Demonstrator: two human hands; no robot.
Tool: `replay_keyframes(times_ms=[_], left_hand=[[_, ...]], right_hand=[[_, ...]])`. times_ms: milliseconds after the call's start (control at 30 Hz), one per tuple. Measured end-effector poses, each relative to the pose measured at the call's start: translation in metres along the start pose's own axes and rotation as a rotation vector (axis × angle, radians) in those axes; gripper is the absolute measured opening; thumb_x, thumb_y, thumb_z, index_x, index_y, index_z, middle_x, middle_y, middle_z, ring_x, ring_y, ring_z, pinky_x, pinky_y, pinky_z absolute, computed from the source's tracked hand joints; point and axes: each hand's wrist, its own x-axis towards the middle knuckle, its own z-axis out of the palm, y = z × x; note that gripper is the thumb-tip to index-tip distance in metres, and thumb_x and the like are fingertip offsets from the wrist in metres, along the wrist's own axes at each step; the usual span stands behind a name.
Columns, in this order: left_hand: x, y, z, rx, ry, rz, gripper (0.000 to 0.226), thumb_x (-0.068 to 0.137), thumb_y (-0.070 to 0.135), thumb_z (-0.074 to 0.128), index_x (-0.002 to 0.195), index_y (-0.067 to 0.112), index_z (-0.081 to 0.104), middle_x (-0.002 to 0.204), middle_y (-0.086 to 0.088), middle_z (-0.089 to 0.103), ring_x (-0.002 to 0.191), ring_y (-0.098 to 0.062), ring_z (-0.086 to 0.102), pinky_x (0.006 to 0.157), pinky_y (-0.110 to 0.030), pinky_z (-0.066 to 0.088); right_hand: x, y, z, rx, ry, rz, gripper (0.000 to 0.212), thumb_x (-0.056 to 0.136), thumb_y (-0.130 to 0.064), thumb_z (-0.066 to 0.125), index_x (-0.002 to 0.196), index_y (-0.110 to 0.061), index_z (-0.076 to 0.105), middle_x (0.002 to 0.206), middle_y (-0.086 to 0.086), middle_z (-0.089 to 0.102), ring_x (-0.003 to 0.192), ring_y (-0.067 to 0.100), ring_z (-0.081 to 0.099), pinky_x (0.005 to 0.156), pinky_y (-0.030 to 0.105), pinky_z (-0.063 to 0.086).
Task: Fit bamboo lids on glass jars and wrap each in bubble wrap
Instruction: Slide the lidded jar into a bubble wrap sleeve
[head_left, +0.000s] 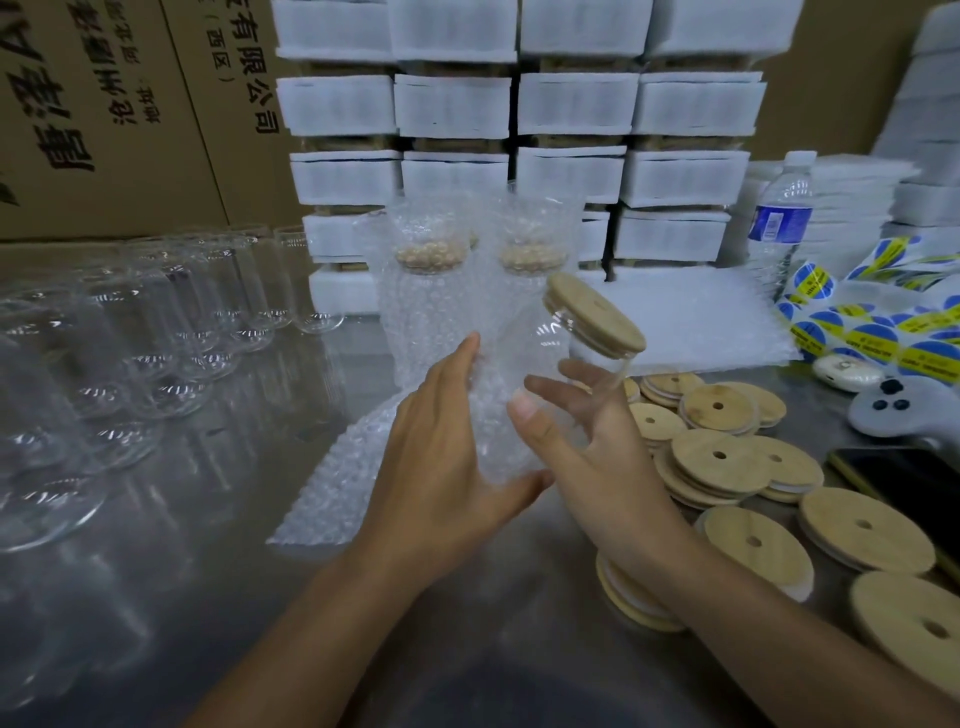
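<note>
The steel table (363, 597) carries everything, and the jar (597, 364) is held above its middle, tilted so that its lid (595, 314) leans up and to the right. Behind the jar rises a wall of white foam packs (571, 104), with cartons (104, 104) to the left of them. Left of the jar stand rows of bare jars (156, 338). A sheet of bubble wrap (337, 483) trails from the jar's lower half down to the table on its left. Just behind the jar stand two wrapped jars (426, 291). Right of the jar lies a heap of loose lids (722, 462).

The left hand (441, 467) presses the wrap to the jar with straight, closed fingers, the thumb stretched under the base. The right hand (597, 447) grips the jar's glass, fingers spread and curled round its far side, thumb on the near side.

Far right of the jar are a bottle (782, 218), stickers (872, 312) and a phone (904, 478).
</note>
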Motion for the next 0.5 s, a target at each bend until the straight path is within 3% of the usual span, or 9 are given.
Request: replay_keyframes(times_ms=[100,233,300,367,433,500], left_hand=[[0.0,0.002,-0.001,-0.024,0.05,-0.006,0.1,0.064,0.059,0.068,0.146,0.036,0.014,0.144,0.012,0.033,0.131,-0.002,0.034,0.101,-0.017,0.03],[0.004,0.001,-0.005,-0.124,0.128,-0.074,0.102,0.062,0.059,0.072,0.146,0.03,0.022,0.143,0.007,0.042,0.128,-0.008,0.045,0.101,-0.029,0.044],[0.006,0.002,-0.007,-0.161,0.18,-0.102,0.101,0.057,0.062,0.07,0.142,0.03,0.026,0.137,0.006,0.046,0.122,-0.004,0.047,0.095,-0.012,0.041],[0.008,0.005,-0.01,-0.22,0.214,-0.111,0.099,0.057,0.063,0.07,0.141,0.028,0.029,0.131,0.009,0.049,0.116,0.0,0.048,0.088,0.0,0.035],[0.009,0.007,-0.013,-0.334,0.238,-0.114,0.093,0.058,0.058,0.074,0.137,0.026,0.036,0.124,0.016,0.053,0.113,0.003,0.052,0.085,-0.001,0.037],[0.011,0.008,-0.016,-0.449,0.247,-0.118,0.086,0.059,0.052,0.078,0.132,0.025,0.043,0.118,0.019,0.058,0.11,0.004,0.056,0.083,-0.004,0.041]], right_hand=[[0.002,0.001,-0.001,-0.087,-0.057,-0.026,0.084,0.05,-0.071,0.059,0.123,-0.034,0.04,0.115,-0.02,0.056,0.1,-0.023,0.05,0.078,0.004,0.045],[0.002,-0.003,-0.006,-0.358,-0.06,-0.136,0.078,0.063,-0.082,0.041,0.126,-0.035,0.051,0.123,-0.013,0.044,0.12,-0.004,0.039,0.1,0.011,0.03],[0.001,-0.006,-0.008,-0.483,-0.045,-0.166,0.079,0.069,-0.086,0.029,0.126,-0.038,0.054,0.125,-0.013,0.034,0.123,0.0,0.027,0.106,0.02,0.024],[0.0,-0.009,-0.009,-0.512,-0.046,-0.167,0.07,0.07,-0.083,0.025,0.122,-0.046,0.052,0.13,-0.016,0.025,0.123,-0.008,0.018,0.105,0.023,0.021],[0.001,-0.013,-0.009,-0.407,-0.088,-0.144,0.053,0.072,-0.082,0.031,0.115,-0.056,0.048,0.138,-0.021,0.021,0.123,-0.017,0.019,0.101,0.015,0.021],[0.001,-0.015,-0.01,-0.303,-0.14,-0.151,0.054,0.072,-0.072,0.037,0.122,-0.054,0.047,0.139,-0.025,0.034,0.118,-0.029,0.023,0.099,0.008,0.026]])
